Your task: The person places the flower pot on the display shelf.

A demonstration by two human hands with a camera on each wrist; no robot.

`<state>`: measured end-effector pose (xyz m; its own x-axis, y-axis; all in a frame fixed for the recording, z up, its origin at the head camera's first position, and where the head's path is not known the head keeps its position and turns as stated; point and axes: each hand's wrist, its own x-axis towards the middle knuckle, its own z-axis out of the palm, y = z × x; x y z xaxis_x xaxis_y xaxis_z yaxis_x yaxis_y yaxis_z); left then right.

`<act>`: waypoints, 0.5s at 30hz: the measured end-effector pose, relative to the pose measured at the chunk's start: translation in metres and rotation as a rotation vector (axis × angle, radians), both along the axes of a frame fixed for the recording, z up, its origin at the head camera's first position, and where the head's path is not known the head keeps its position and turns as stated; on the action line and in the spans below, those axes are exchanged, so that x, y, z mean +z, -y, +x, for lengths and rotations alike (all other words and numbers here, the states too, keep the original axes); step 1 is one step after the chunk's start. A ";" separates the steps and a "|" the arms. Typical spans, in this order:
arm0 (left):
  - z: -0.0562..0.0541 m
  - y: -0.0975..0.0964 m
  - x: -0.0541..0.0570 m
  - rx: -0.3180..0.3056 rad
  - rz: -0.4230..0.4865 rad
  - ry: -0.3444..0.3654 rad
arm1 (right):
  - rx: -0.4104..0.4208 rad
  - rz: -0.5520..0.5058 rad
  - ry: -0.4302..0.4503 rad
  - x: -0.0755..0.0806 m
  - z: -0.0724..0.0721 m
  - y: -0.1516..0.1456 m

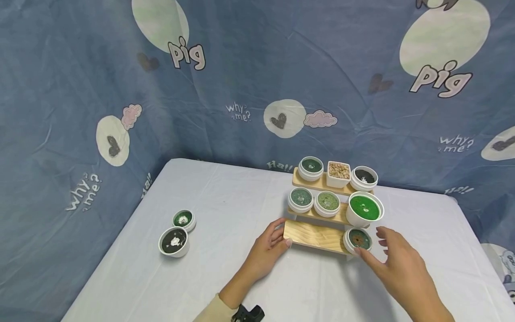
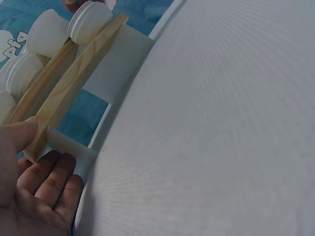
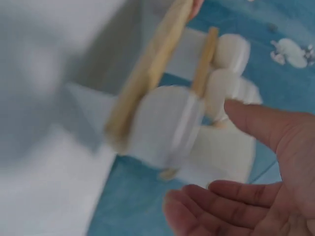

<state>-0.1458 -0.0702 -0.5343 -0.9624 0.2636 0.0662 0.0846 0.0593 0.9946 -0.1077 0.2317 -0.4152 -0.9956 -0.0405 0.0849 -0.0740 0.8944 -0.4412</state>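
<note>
A three-tier wooden stand (image 1: 315, 235) holds several small white cups with green, dark or crumbly contents. My left hand (image 1: 266, 251) grips the left end of its lowest tier, thumb on the upper side and fingers curled below, as the left wrist view shows. At that tier's right end sits a round white cup (image 1: 358, 240) with a green surface and a brown centre. Around its right side my right hand (image 1: 402, 268) is spread, thumb and fingers apart, holding nothing. In the right wrist view the same cup (image 3: 165, 125) lies beyond the open palm.
On the middle tier stand two round cups and a taller bright green cup (image 1: 365, 209). The top tier carries a square cup of crumbs (image 1: 338, 173) between two round ones. Two cups with dark contents, one nearer (image 1: 174, 242), stand at the left of the white-covered table (image 1: 225, 192).
</note>
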 end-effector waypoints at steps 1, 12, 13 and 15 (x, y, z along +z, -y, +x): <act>0.000 0.000 0.000 -0.001 -0.003 0.000 | -0.008 0.015 -0.030 0.003 0.003 0.004; -0.002 0.001 -0.005 -0.011 -0.017 -0.004 | 0.423 -0.078 -0.227 0.016 -0.011 0.098; -0.002 0.002 -0.005 -0.009 -0.053 -0.014 | 0.474 -0.082 -0.209 0.016 -0.016 0.111; -0.001 0.003 -0.005 -0.009 -0.105 -0.043 | 0.571 -0.082 -0.157 0.016 -0.024 0.138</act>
